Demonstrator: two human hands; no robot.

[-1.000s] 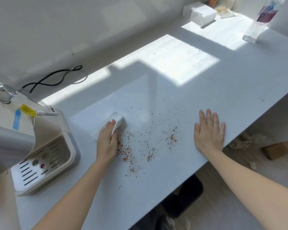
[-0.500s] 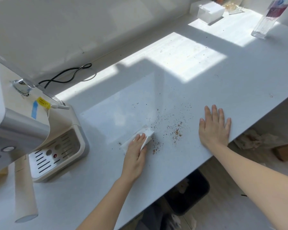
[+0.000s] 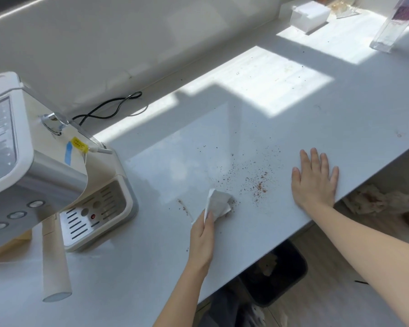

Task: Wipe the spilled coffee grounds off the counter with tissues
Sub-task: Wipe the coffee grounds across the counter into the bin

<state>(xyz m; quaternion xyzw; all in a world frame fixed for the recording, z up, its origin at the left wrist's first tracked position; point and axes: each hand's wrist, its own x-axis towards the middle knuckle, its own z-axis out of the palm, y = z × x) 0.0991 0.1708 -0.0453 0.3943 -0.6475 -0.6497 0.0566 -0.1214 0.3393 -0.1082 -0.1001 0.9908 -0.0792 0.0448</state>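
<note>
While pinching a crumpled tissue (image 3: 219,202) in left hand (image 3: 202,241), right hand (image 3: 315,181) spread flat on counter (image 3: 340,114).
Soft, light, tears easily: bunch firmly; coffee grounds (image 3: 257,185) loose, scatter readily.

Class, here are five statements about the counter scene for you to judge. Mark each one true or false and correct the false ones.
1. The left hand holds a white tissue. True.
2. The right hand grips a second tissue. False: it lies flat and empty on the counter.
3. Coffee grounds lie between the two hands. True.
4. The coffee machine stands to the right of the spill. False: it stands to the left.
5. A black cable lies behind the machine, near the wall. True.
</note>
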